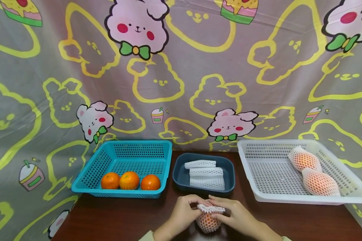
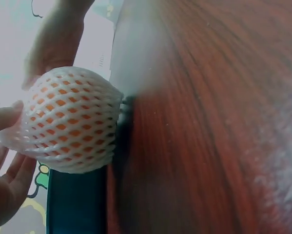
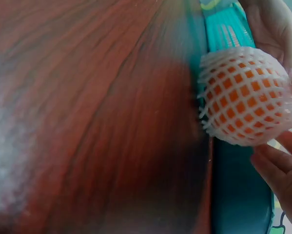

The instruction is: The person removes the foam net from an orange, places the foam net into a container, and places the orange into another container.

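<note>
An orange inside a white foam net sleeve (image 1: 208,223) is between both hands at the front of the table. From one side my left hand (image 1: 181,213) pinches the sleeve's gathered upper edge, fingers and thumb bent. The right hand (image 1: 239,217) holds the other side, its thumb against the net and its fingers over the top. In the left wrist view the netting (image 2: 70,122) covers the fruit, with one end drawn to a point by the fingers. The right wrist view shows orange skin through the mesh (image 3: 245,97).
A teal basket (image 1: 120,193) at left holds three oranges (image 1: 129,180). Behind the hands, a dark blue tray (image 1: 178,180) carries several white foam sleeves (image 1: 206,177). At right, a white basket (image 1: 289,197) contains two netted oranges (image 1: 319,182). A patterned cloth (image 1: 181,83) hangs behind.
</note>
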Available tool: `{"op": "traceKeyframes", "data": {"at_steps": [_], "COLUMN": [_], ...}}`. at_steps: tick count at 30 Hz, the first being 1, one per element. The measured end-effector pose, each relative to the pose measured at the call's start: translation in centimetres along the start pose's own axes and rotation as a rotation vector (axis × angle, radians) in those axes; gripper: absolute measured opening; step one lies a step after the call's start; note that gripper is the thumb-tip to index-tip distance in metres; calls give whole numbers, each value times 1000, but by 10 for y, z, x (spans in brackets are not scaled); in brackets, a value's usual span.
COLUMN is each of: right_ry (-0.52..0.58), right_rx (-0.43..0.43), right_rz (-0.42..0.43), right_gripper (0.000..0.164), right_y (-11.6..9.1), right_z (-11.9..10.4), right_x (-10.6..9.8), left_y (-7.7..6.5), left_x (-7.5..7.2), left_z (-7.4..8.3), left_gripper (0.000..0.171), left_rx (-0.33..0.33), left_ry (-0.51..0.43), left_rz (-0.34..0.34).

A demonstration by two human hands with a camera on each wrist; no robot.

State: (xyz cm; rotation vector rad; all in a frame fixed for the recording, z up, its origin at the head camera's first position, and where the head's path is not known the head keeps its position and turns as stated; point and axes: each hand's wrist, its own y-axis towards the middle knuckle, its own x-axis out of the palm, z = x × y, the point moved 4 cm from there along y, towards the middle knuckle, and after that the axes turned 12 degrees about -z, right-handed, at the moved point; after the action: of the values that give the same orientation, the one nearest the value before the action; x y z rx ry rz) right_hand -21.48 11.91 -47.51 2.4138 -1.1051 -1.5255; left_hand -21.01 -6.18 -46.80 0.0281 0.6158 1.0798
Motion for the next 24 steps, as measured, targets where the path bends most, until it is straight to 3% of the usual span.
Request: {"op": "traceKeyframes", "data": {"at_steps": [3,6,9,14,21,24], "right_ry": [51,63,48,4,-77,-88], "right_rx": [11,-39,-95,-138,-195,-132], "right_rz": [-49,-19,30,75,167,141], "right_gripper": [41,36,33,29,24,33], "right_y": [-2,-2,-1,0,0,1], "right_z": [4,2,-1,-5,-8,-8], "right_x": [2,1,-1,-3,-4,-5], "left_y": [-1,-1,-1,-1,0,-1], "left_x": [1,2,1,0,-1,-1], "left_z": [-2,-5,-7,-9,-4,-3], "left_gripper": [20,35,38,18,20,19], "left_rx": [-22,-49,-76,-107,-85,-60], "left_ry": [-3,65,99,30,31,52], "left_rz": [-48,-90,-104,-62,-6,-10]}}
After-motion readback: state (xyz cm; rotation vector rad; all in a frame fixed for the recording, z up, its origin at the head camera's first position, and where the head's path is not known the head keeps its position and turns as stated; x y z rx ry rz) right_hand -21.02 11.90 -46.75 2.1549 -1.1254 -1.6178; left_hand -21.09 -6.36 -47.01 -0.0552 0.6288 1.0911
